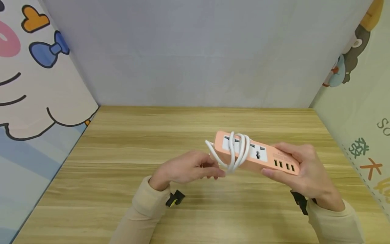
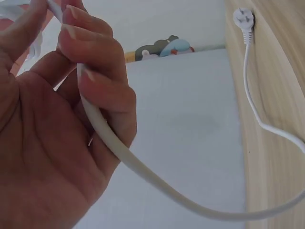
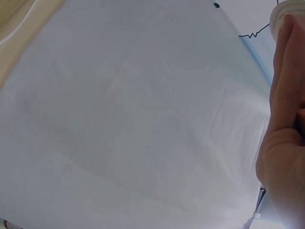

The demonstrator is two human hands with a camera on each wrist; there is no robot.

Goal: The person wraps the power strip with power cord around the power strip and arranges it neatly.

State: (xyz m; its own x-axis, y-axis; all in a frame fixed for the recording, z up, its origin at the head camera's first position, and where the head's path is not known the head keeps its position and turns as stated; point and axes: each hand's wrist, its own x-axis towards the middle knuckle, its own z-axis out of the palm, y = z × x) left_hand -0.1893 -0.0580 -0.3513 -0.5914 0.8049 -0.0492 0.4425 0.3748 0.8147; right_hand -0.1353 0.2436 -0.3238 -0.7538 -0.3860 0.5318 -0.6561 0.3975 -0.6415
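A pink-orange power strip (image 1: 269,156) with white socket panels and several USB ports is held up over the table, tilted, by my right hand (image 1: 309,171). That hand grips the USB end, with its thumb along the near side. White cable (image 1: 233,149) is wound in several turns around the other end. My left hand (image 1: 189,166) is beside these turns, its fingers curled round the loose cable (image 2: 143,170), which bows away from the palm in the left wrist view. The white plug (image 2: 244,20) lies on the tabletop, prongs showing. In the right wrist view, my right hand (image 3: 285,160) fills the right edge.
The wooden table (image 1: 137,135) reaches back to a pale cloth wall (image 1: 195,54). A cartoon-printed panel (image 1: 45,101) borders the left side. On the right stands another printed panel (image 1: 341,112). Black wrist straps (image 1: 175,198) show at both cuffs.
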